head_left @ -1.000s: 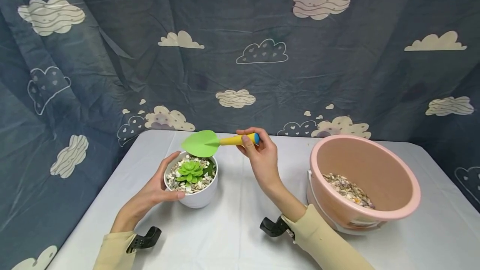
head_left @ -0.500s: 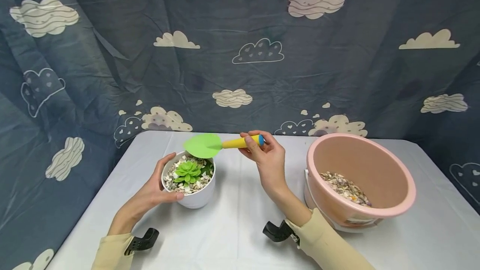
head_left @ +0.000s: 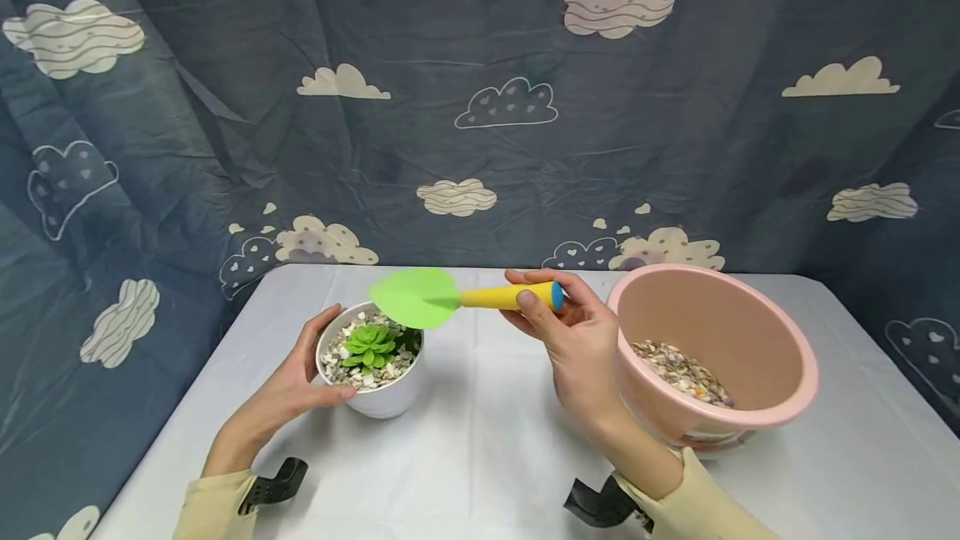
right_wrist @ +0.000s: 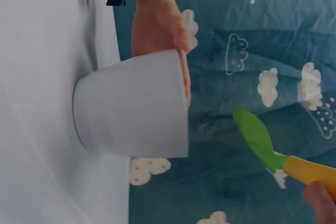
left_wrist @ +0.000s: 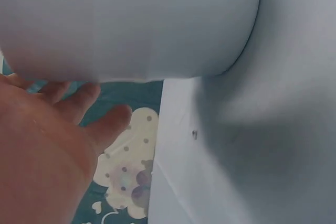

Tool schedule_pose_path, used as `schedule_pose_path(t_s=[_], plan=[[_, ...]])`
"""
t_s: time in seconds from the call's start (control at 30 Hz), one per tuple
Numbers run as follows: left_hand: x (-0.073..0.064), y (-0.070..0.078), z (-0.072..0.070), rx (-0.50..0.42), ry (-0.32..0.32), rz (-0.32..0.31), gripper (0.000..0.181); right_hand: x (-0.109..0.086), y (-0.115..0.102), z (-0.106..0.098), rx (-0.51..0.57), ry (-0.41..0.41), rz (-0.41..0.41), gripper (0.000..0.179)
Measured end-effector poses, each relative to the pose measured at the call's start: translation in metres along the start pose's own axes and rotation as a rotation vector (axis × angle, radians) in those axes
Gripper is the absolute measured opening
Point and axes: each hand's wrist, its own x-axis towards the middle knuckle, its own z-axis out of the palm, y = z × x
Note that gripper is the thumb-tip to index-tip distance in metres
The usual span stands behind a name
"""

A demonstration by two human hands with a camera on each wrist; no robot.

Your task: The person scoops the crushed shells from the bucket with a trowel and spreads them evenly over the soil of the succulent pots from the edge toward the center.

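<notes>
A white plant pot (head_left: 393, 398) stands on the table, filled with small pebbles around a green succulent (head_left: 370, 346). My left hand (head_left: 277, 398) holds this pot from the left side, thumb at the near rim and fingers behind it. Between thumb and fingers, my right hand (head_left: 581, 344) grips the yellow handle of a small trowel (head_left: 495, 297). Its green leaf-shaped blade points left, above the pot's right rim. In the right wrist view, the trowel blade (right_wrist: 255, 135) is apart from the pot (right_wrist: 134, 108), and no pebbles show on it.
To the right of my right hand stands a pink bucket (head_left: 806, 377) with pebbles (head_left: 682, 369) at its bottom. White cloth covers the table (head_left: 487, 457). A dark curtain (head_left: 420, 140) with cloud prints hangs behind it.
My right hand has drawn the trowel to the right and closer to me, off the pot's middle. The left hand keeps hold of the pot. The head view has turned slightly right.
</notes>
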Motion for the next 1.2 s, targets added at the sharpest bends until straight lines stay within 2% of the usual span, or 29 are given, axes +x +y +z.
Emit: schedule_pose_path(t_s=[0.17,0.37,0.53,0.67,0.8,0.97,1.03,1.2], plan=[[-0.003,0.006,-0.004,0.06,0.014,0.027,0.096,-0.007,-0.02,-0.011,-0.018,-0.007,0.002,0.023],[-0.006,0.018,-0.006,0.135,0.04,0.089,0.095,-0.014,-0.039,-0.028,-0.054,0.003,-0.008,0.024],[-0.009,0.033,-0.002,0.233,0.074,0.111,0.094,-0.015,-0.052,-0.041,-0.101,0.02,-0.031,0.025],[-0.012,0.045,0.004,0.296,0.085,0.101,0.094,-0.014,-0.062,-0.054,-0.124,0.03,-0.032,0.026],[-0.017,0.059,0.014,0.344,0.104,0.107,0.091,-0.009,-0.073,-0.069,-0.089,0.034,-0.03,0.027],[-0.021,0.082,0.035,0.376,0.136,0.138,0.087,-0.003,-0.089,-0.09,0.023,0.051,-0.014,0.026],[-0.02,0.091,0.045,0.381,0.129,0.143,0.085,0.0,-0.095,-0.099,0.064,0.066,-0.008,0.025],[-0.012,0.109,0.068,0.371,0.08,0.18,0.083,0.004,-0.109,-0.119,0.065,0.098,-0.008,0.026]])
